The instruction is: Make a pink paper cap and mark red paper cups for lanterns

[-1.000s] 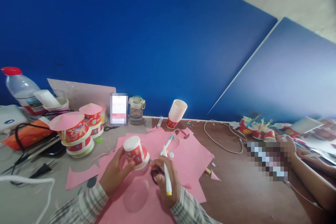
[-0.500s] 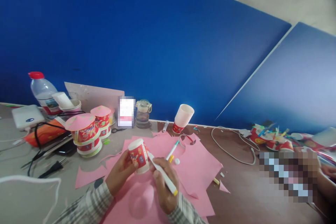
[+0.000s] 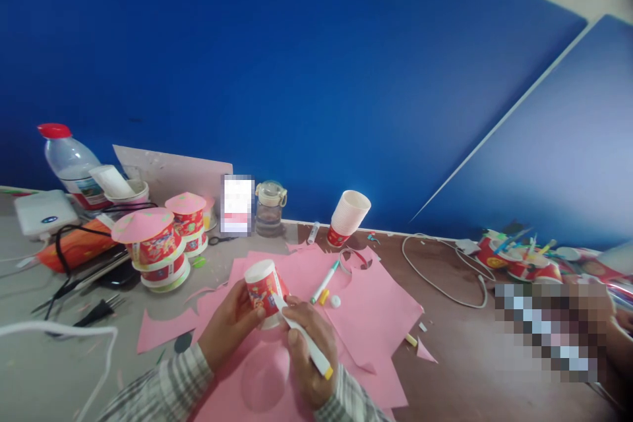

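My left hand (image 3: 236, 318) is wrapped round a red-and-white printed paper cup (image 3: 263, 290) from its left side, the cup tilted a little. Between the fingers of my right hand (image 3: 312, 343) is a white marker pen (image 3: 310, 346) with a yellow back end. Its front end is at the cup's right side; whether it touches is hard to tell. Beneath both hands lie sheets of pink paper (image 3: 376, 330). A pen with a green tip (image 3: 325, 282), a small yellow cap (image 3: 324, 297) and a round white piece (image 3: 335, 301) rest on the paper near my right hand.
Stacked paper cups (image 3: 350, 216) and a glass water bottle (image 3: 270, 209) stand by the blue partition (image 3: 297, 79). Cup models with pink cone tops (image 3: 143, 224), cables and a red-capped bottle (image 3: 74, 168) are left. At right, another person's hand (image 3: 588, 316) is beside a blurred-out device.
The marker pen's front end has moved slightly left and up across the cup's side. The cup has turned a little in my left hand. The whole view has shifted slightly.
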A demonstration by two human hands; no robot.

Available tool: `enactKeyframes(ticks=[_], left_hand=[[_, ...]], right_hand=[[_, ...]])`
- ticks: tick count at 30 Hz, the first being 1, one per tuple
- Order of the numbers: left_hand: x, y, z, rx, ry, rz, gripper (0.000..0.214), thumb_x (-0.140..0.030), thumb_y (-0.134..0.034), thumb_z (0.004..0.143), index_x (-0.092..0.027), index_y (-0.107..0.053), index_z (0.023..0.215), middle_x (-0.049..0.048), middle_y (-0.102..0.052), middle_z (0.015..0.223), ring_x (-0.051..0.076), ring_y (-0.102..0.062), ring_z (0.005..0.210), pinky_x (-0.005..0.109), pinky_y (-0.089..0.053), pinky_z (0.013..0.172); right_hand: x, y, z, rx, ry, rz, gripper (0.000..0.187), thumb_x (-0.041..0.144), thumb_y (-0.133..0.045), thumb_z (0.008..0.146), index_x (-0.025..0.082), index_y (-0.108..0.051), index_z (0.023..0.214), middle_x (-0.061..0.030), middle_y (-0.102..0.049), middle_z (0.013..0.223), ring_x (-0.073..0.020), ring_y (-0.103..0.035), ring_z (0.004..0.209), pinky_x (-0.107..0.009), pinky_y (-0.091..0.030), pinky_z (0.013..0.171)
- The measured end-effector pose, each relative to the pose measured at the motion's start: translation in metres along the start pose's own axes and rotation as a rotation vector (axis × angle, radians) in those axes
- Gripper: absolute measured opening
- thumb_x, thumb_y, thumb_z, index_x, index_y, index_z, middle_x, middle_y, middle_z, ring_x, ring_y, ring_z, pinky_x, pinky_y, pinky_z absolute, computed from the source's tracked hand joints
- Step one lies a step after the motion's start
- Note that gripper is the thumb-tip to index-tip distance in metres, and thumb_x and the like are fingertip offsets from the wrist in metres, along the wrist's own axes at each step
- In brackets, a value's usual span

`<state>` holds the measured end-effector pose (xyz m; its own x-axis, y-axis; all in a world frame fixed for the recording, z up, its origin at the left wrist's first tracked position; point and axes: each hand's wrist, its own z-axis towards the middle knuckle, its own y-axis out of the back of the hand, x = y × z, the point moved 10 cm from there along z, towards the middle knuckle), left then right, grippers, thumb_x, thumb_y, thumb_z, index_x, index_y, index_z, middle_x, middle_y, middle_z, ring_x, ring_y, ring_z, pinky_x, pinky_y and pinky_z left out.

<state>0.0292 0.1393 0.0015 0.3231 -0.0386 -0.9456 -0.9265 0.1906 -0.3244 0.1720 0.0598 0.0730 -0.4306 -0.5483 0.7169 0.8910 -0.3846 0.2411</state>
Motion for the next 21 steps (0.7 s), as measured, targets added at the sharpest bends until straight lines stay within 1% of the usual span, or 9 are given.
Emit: enactKeyframes(ticks=[5, 11, 14, 17, 21], left_hand=[[0.0010, -0.0004, -0.0007, 0.007, -0.024, 0.044, 0.040, -0.016, -0.070, 0.052, -0.018, -0.055, 0.088, 0.0126, -0.068, 0.088, 0.033, -0.059, 0.084, 0.041, -0.051, 0.065], [-0.0014, -0.0014, -0.0016, -0.008, -0.026, 0.063, 0.041, -0.018, -0.071, 0.051, -0.018, -0.055, 0.090, 0.0129, -0.068, 0.088, 0.033, -0.060, 0.082, 0.040, -0.052, 0.062], [-0.0039, -0.0022, -0.0019, -0.011, -0.026, 0.063, 0.040, -0.018, -0.071, 0.050, -0.018, -0.056, 0.088, 0.0129, -0.069, 0.085, 0.032, -0.061, 0.079, 0.040, -0.052, 0.062], [-0.0028, -0.0027, -0.0015, -0.006, -0.013, 0.050, 0.039, -0.019, -0.072, 0.050, -0.018, -0.056, 0.085, 0.0130, -0.069, 0.085, 0.032, -0.062, 0.075, 0.040, -0.052, 0.059], [-0.0013, -0.0021, -0.0007, -0.006, -0.009, 0.033, 0.042, -0.019, -0.072, 0.049, -0.018, -0.056, 0.088, 0.0125, -0.069, 0.087, 0.033, -0.060, 0.081, 0.041, -0.051, 0.063]], right_hand=[[-0.0030, -0.0027, -0.0024, 0.004, -0.008, 0.015, 0.024, 0.020, -0.052, 0.077, 0.027, -0.065, 0.095, -0.0018, -0.074, 0.078, -0.0239, -0.067, 0.087, -0.034, -0.055, 0.082], [0.0010, -0.0028, -0.0009, 0.019, -0.002, 0.013, 0.025, 0.019, -0.051, 0.077, 0.027, -0.065, 0.096, -0.0021, -0.073, 0.081, -0.0232, -0.068, 0.084, -0.034, -0.055, 0.081], [0.0006, -0.0031, -0.0014, 0.030, -0.003, 0.013, 0.025, 0.018, -0.051, 0.077, 0.027, -0.064, 0.096, -0.0015, -0.073, 0.078, -0.0224, -0.067, 0.084, -0.032, -0.055, 0.080], [-0.0021, -0.0024, -0.0027, 0.020, -0.012, 0.009, 0.024, 0.019, -0.051, 0.076, 0.026, -0.065, 0.095, -0.0019, -0.073, 0.076, -0.0231, -0.067, 0.085, -0.033, -0.055, 0.080], [-0.0045, -0.0034, -0.0029, 0.018, -0.021, -0.001, 0.024, 0.019, -0.050, 0.076, 0.027, -0.065, 0.094, -0.0017, -0.073, 0.077, -0.0233, -0.067, 0.084, -0.034, -0.054, 0.081]])
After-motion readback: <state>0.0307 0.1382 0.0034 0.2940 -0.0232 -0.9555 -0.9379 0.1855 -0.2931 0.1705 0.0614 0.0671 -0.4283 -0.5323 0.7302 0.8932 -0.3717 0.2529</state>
